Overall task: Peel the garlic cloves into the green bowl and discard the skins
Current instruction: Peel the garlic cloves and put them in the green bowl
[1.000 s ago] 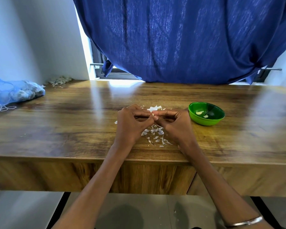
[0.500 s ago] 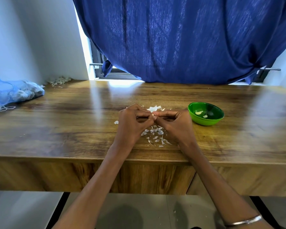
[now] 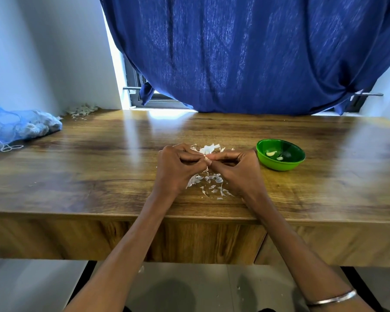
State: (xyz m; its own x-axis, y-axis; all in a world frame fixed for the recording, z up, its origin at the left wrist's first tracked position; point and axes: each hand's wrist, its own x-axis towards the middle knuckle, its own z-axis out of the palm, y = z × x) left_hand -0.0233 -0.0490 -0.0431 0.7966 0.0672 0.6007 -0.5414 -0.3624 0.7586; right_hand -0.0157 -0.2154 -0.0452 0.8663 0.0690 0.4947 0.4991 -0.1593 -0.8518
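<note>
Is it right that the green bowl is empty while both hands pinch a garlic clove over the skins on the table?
Not quite: the green bowl is not empty. The head view shows two peeled cloves inside it. The rest is right: the left hand and right hand pinch a garlic clove over the skins.

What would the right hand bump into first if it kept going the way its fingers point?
Its fingers point left, so the right hand would probably meet the left hand straight away. Their fingertips already come together around a small garlic clove pinched between them, above the scattered skins.
</note>
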